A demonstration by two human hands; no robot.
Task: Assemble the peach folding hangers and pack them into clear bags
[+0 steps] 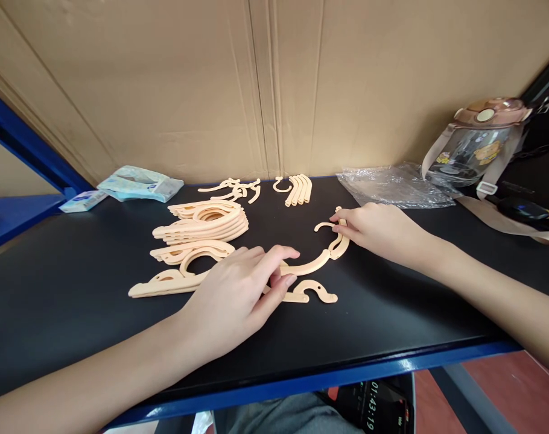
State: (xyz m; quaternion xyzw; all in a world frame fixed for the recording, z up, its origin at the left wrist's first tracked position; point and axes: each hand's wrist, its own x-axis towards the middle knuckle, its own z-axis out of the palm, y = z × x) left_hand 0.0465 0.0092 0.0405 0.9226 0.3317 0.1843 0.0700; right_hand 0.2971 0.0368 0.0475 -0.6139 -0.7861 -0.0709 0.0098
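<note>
My left hand [242, 289] lies on the black table [75, 289], its fingers pinched on one end of a curved peach plastic hanger arm [311, 263]. My right hand [376, 229] pinches the other end of that arm, where a small peach hook piece [325, 226] joins it. A second loose arm piece [317, 292] lies just in front, by my left fingertips. A stack of folded peach hangers [206, 223] sits behind my left hand.
Several loose hooks [236, 190] and a row of arm pieces [298, 188] lie at the table's back. A crumpled clear bag [392, 187], a drinking jug with strap [478, 144], and tissue packets [139, 182] stand along the cardboard wall.
</note>
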